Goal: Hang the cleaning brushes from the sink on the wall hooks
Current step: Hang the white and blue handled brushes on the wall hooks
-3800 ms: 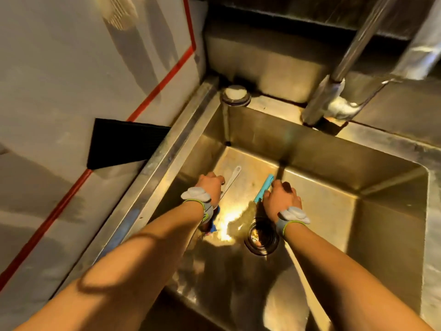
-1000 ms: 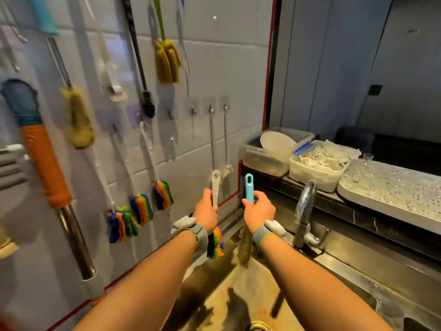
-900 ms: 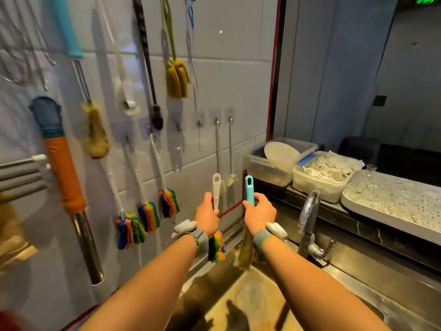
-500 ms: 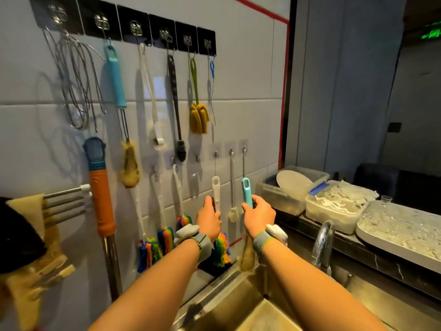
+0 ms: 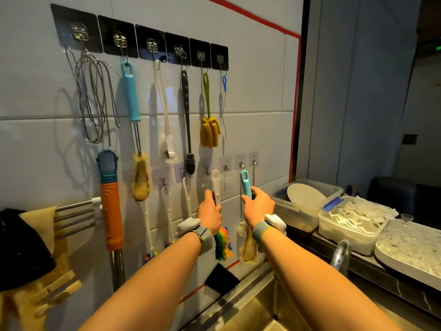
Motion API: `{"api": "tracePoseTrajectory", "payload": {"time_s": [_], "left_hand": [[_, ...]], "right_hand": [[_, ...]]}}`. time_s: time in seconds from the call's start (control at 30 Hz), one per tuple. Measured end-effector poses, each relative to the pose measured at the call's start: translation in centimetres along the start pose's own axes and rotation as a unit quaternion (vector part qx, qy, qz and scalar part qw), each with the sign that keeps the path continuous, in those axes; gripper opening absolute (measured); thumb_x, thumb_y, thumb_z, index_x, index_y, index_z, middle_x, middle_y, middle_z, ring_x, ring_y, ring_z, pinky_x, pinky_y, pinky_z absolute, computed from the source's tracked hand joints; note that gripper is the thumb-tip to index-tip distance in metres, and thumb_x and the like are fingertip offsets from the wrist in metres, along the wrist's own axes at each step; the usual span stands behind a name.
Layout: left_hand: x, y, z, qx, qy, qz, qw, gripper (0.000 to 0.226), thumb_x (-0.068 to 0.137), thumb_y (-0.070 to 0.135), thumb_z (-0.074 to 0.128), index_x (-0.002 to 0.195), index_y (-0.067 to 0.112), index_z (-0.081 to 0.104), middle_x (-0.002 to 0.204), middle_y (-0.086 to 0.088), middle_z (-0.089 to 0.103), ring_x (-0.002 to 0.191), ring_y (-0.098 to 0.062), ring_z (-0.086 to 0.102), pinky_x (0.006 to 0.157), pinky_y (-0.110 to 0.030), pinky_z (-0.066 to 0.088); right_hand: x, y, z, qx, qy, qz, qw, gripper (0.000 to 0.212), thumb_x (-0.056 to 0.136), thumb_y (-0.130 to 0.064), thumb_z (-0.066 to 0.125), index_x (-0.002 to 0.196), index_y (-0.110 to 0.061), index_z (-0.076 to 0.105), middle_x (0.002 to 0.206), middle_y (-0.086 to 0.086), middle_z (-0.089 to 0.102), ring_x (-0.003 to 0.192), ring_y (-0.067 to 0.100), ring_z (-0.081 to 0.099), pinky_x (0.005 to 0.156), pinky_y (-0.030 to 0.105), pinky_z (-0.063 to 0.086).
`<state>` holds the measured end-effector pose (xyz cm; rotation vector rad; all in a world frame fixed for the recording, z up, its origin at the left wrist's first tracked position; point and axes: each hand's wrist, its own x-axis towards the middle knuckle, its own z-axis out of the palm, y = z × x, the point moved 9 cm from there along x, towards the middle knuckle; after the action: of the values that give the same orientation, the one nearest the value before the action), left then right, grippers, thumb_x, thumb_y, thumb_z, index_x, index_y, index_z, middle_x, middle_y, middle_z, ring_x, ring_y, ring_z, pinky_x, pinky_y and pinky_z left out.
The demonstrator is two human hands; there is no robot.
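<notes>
My left hand grips a white-handled brush upright; its rainbow sponge head hangs below my wrist. Its handle loop sits just right of a small clear wall hook. My right hand grips a teal-handled brush upright, with its tan bristle head below the wrist. The teal loop is just under another small hook. A further hook lies between the two handles. Neither loop is on a hook.
An upper row of black-backed hooks carries a whisk, a teal brush, a white brush, a black brush and a yellow sponge brush. An orange mop handle hangs left. The steel sink rim, tap and plastic tubs are at the right.
Both hands lifted the two brushes out of the sink and raised them toward the lower row of hooks. The view tilted up the wall.
</notes>
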<state>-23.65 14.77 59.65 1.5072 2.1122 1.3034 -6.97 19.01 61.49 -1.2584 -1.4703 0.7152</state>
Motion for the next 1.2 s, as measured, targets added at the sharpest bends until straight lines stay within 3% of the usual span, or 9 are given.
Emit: {"api": "tracePoseTrajectory", "payload": {"time_s": [0.17,0.3,0.47,0.63,0.8,0.93,1.07,1.2], "left_hand": [[1.6,-0.8,-0.7,0.017,0.013,-0.009,1.000,0.016,0.096,0.006,0.048,0.105,0.015,0.038,0.101,-0.019,0.063,0.088,-0.036,0.066,0.080,-0.055,0.057],[2.5,-0.8,-0.6,0.019,0.018,-0.006,1.000,0.016,0.096,0.007,0.048,0.106,0.013,0.039,0.102,-0.019,0.064,0.090,-0.037,0.067,0.082,-0.055,0.057],[3.7,-1.4,0.1,0.017,0.024,-0.017,0.999,0.021,0.094,0.002,0.048,0.112,0.010,0.039,0.103,-0.019,0.063,0.091,-0.038,0.066,0.083,-0.054,0.057],[4.8,-1.8,0.2,0.022,0.038,-0.033,0.998,0.016,0.094,0.000,0.047,0.102,0.011,0.037,0.104,-0.018,0.061,0.094,-0.036,0.063,0.086,-0.053,0.056],[5.2,-2.7,0.8,0.013,0.046,-0.058,0.997,0.019,0.093,-0.001,0.049,0.108,0.008,0.040,0.109,-0.020,0.062,0.098,-0.039,0.063,0.087,-0.052,0.056],[4.9,-3.6,1.5,0.007,0.049,-0.075,0.996,0.017,0.093,0.001,0.049,0.108,0.007,0.042,0.108,-0.021,0.061,0.097,-0.041,0.063,0.084,-0.053,0.057],[5.0,-4.7,1.8,-0.012,0.056,-0.085,0.995,0.008,0.092,0.007,0.054,0.096,0.011,0.048,0.103,-0.020,0.063,0.091,-0.041,0.065,0.080,-0.051,0.059],[4.8,-5.2,1.8,-0.019,0.056,-0.083,0.995,0.014,0.090,0.012,0.060,0.091,0.018,0.047,0.097,-0.017,0.068,0.089,-0.038,0.068,0.082,-0.050,0.058]], "right_hand": [[1.5,-0.8,1.6,-0.015,-0.010,-0.009,1.000,0.031,0.092,-0.021,0.062,0.122,-0.014,0.062,0.114,0.010,0.068,0.102,0.025,0.065,0.076,0.024,0.042],[2.5,-1.2,2.8,-0.027,-0.015,-0.014,0.999,0.028,0.093,-0.021,0.061,0.120,-0.013,0.063,0.114,0.010,0.068,0.100,0.025,0.064,0.075,0.024,0.042],[3.6,-1.1,4.2,-0.025,-0.013,-0.013,1.000,0.033,0.093,-0.021,0.061,0.125,-0.014,0.061,0.117,0.010,0.067,0.104,0.027,0.064,0.085,0.031,0.050],[4.6,-0.7,4.5,-0.013,-0.013,-0.011,1.000,0.033,0.093,-0.020,0.060,0.125,-0.014,0.061,0.117,0.010,0.067,0.104,0.026,0.064,0.076,0.023,0.040],[5.2,-0.1,4.7,-0.013,-0.010,-0.012,1.000,0.035,0.093,-0.020,0.061,0.127,-0.014,0.060,0.118,0.011,0.067,0.104,0.027,0.064,0.086,0.032,0.050],[5.5,0.2,5.0,-0.008,-0.013,-0.014,1.000,0.033,0.093,-0.020,0.061,0.125,-0.014,0.061,0.117,0.011,0.067,0.103,0.027,0.064,0.085,0.032,0.050],[5.7,0.2,5.1,-0.003,-0.015,-0.019,1.000,0.031,0.093,-0.020,0.061,0.123,-0.014,0.062,0.116,0.010,0.068,0.101,0.026,0.064,0.081,0.029,0.048],[6.1,-0.1,5.4,0.000,-0.016,-0.024,1.000,0.033,0.093,-0.019,0.061,0.126,-0.013,0.060,0.118,0.010,0.067,0.105,0.026,0.064,0.088,0.032,0.049]]}}
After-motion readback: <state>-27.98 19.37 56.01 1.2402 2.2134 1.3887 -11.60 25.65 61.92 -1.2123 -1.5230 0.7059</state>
